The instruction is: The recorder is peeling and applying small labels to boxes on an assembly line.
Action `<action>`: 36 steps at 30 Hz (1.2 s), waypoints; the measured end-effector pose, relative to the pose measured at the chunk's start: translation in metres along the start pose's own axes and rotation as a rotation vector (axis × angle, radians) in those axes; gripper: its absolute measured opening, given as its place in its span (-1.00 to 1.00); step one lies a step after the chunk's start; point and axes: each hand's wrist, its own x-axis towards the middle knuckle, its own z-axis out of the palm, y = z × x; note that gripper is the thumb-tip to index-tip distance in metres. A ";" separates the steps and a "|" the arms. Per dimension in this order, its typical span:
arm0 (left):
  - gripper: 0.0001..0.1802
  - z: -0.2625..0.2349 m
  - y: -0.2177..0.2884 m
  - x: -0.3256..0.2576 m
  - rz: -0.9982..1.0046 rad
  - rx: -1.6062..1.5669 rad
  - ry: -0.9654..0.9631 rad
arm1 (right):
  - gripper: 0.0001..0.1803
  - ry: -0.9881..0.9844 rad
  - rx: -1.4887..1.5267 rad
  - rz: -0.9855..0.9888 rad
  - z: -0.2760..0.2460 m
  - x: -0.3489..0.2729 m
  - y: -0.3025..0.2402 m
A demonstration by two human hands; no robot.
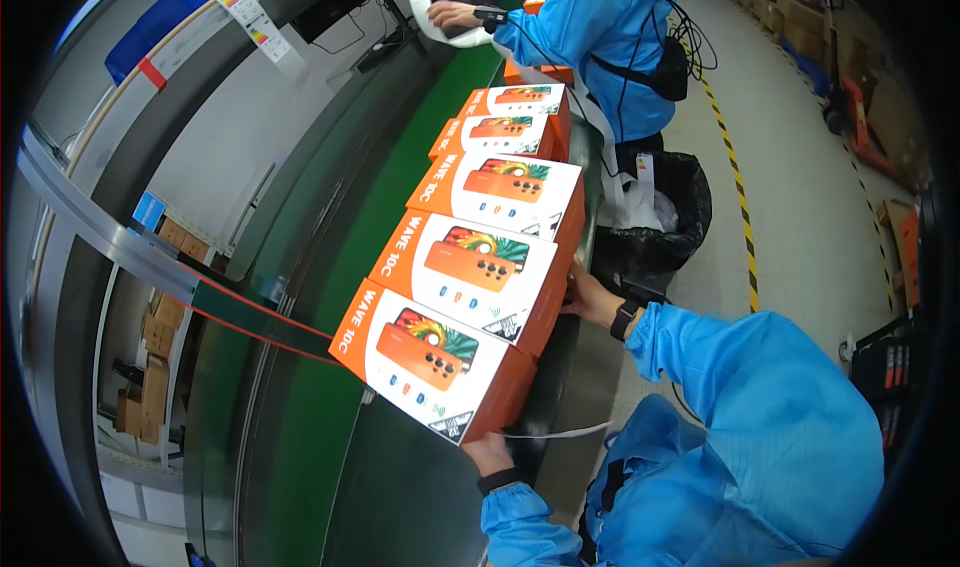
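A row of orange and white phone boxes [471,269] stretches away from me along the edge of the green conveyor belt. Their lids show a picture of an orange phone. Against the near end of the closest box [420,362], low down, rests my left hand [488,454]; its fingers are hidden by the box. My right hand [594,298] reaches to the right side of the row, touching it around the second and third boxes. Part of its thumb shows, but the other fingers are mostly hidden. A thin white strip [560,433] sticks out beside the left hand.
Another person in a blue smock [610,47] works at the far end, one hand [455,15] by a white label strip. A bin with a black bag [655,232] stands right of the belt [300,407]. A metal rail [110,237] curves at left. Yellow-black tape [735,187] marks the floor.
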 end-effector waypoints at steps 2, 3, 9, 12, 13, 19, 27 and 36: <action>-0.53 0.019 0.009 -0.016 -0.019 -0.030 0.020 | -0.28 -0.033 -0.013 -0.025 0.006 0.003 -0.004; -0.49 0.019 0.007 -0.016 0.027 0.072 -0.004 | -0.28 -0.005 -0.038 -0.002 0.010 0.002 -0.008; -0.50 0.018 0.002 -0.008 0.012 0.065 0.006 | -0.18 0.009 0.040 0.020 0.000 -0.005 0.018; -0.50 0.018 0.000 0.006 0.006 0.053 0.020 | -0.15 0.094 0.068 0.234 0.014 -0.036 0.049; -0.50 0.019 -0.001 0.005 -0.009 0.051 0.020 | -0.16 0.069 0.094 0.287 0.020 -0.040 0.054; -0.51 0.036 0.014 -0.031 -0.064 0.036 0.016 | -0.32 0.338 -0.124 -0.163 -0.006 -0.012 0.012; -0.45 0.082 0.003 -0.080 -0.040 0.149 -0.034 | -0.26 0.082 -0.099 0.011 -0.018 0.036 -0.027; -0.48 0.054 -0.019 -0.055 0.042 0.126 -0.083 | -0.33 0.067 -0.069 -0.043 0.007 0.039 -0.038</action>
